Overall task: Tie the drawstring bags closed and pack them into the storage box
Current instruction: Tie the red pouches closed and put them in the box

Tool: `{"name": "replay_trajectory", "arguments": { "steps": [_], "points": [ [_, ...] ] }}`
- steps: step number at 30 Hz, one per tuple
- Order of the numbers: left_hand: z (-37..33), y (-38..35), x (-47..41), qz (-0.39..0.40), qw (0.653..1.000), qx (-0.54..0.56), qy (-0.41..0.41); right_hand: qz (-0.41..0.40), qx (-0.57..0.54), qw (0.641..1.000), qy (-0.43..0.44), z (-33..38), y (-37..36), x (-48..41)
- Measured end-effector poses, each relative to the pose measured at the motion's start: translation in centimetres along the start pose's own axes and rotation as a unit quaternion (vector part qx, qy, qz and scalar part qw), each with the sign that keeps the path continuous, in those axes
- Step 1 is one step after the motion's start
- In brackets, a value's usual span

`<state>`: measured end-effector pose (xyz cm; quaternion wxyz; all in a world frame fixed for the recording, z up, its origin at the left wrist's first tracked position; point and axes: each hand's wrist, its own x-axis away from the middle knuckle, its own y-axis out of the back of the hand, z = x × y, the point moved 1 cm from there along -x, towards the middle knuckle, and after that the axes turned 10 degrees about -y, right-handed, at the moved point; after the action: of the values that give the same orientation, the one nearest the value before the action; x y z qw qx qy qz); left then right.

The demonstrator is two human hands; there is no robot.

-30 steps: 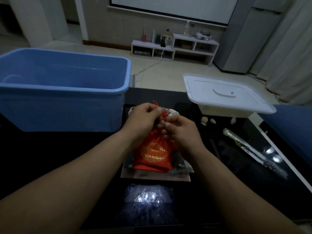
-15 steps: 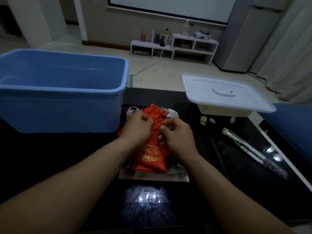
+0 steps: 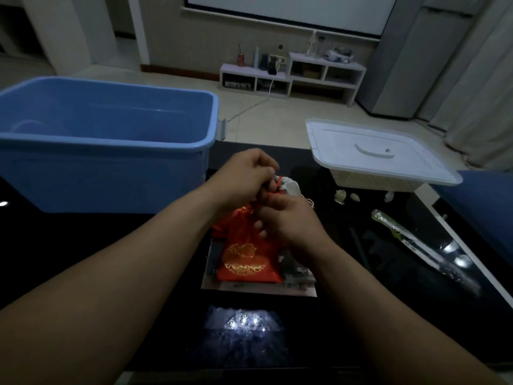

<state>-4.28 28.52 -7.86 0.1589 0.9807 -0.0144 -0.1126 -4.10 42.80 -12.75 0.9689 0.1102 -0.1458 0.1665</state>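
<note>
A red drawstring bag (image 3: 247, 257) with gold embroidery lies on a flat pale sheet (image 3: 258, 287) in the middle of the black table. My left hand (image 3: 247, 176) is raised above the bag's neck, fingers curled, pinching the drawstring. My right hand (image 3: 286, 218) grips the gathered neck just below it. The cord itself is mostly hidden by my fingers. A big blue storage box (image 3: 105, 140) stands open at the left, close to my left hand.
A white lid (image 3: 374, 148) rests on a white basket at the right. Small white bags or cloths (image 3: 294, 187) lie behind my hands. A long plastic-wrapped item (image 3: 410, 240) lies at the right. Small pale objects (image 3: 340, 196) sit below the basket.
My left hand has risen and moved away from the bag, drawing the string up. My right hand has shifted onto the bag's neck. The bag's top now looks gathered.
</note>
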Motion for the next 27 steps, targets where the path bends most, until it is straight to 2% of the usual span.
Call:
{"name": "replay_trajectory", "arguments": {
  "steps": [5, 9, 12, 15, 17, 19, 20, 22, 24, 25, 27],
  "points": [
    [0.2, -0.2, -0.3, -0.002, 1.0, 0.004, -0.016, 0.055, -0.002, 0.998, -0.009, -0.4, -0.7, 0.0],
    [-0.6, -0.6, 0.0, 0.031, 0.999, 0.012, -0.034, 0.044, -0.008, 0.999, -0.012, -0.4, -0.7, -0.3],
    [-0.3, -0.2, -0.4, 0.007, 0.987, -0.13, -0.093, 0.048, -0.028, 0.998, -0.023, -0.4, -0.7, -0.3],
    [0.1, 0.7, -0.4, -0.078, 0.94, -0.281, -0.177, 0.04, -0.058, 0.996, -0.046, -0.7, -0.2, -0.3],
    [0.3, 0.9, 0.2, -0.122, 0.922, -0.292, -0.221, 0.037, -0.11, 0.991, -0.066, -0.6, 0.3, -0.3],
    [0.7, 0.9, 0.9, -0.126, 0.928, -0.274, -0.217, 0.042, -0.155, 0.984, -0.082, -0.6, 0.8, -0.2],
    [1.0, 0.9, 1.1, -0.104, 0.939, -0.27, -0.186, 0.043, -0.162, 0.982, -0.083, -0.4, 1.0, -0.2],
    [2.1, 1.0, 1.4, 0.019, 0.956, -0.281, -0.085, 0.045, -0.147, 0.985, -0.073, -0.3, 1.6, -0.1],
    [3.1, 1.3, 2.0, 0.167, 0.946, -0.278, -0.018, 0.046, -0.103, 0.992, -0.06, -0.2, 2.0, 0.1],
    [3.5, 1.5, 2.2, 0.213, 0.942, -0.26, -0.004, 0.044, -0.074, 0.995, -0.054, -0.2, 2.1, 0.2],
    [3.8, 1.9, 2.4, 0.241, 0.945, -0.221, 0.0, 0.041, -0.023, 0.998, -0.042, -0.1, 2.3, 0.3]
  ]
}}
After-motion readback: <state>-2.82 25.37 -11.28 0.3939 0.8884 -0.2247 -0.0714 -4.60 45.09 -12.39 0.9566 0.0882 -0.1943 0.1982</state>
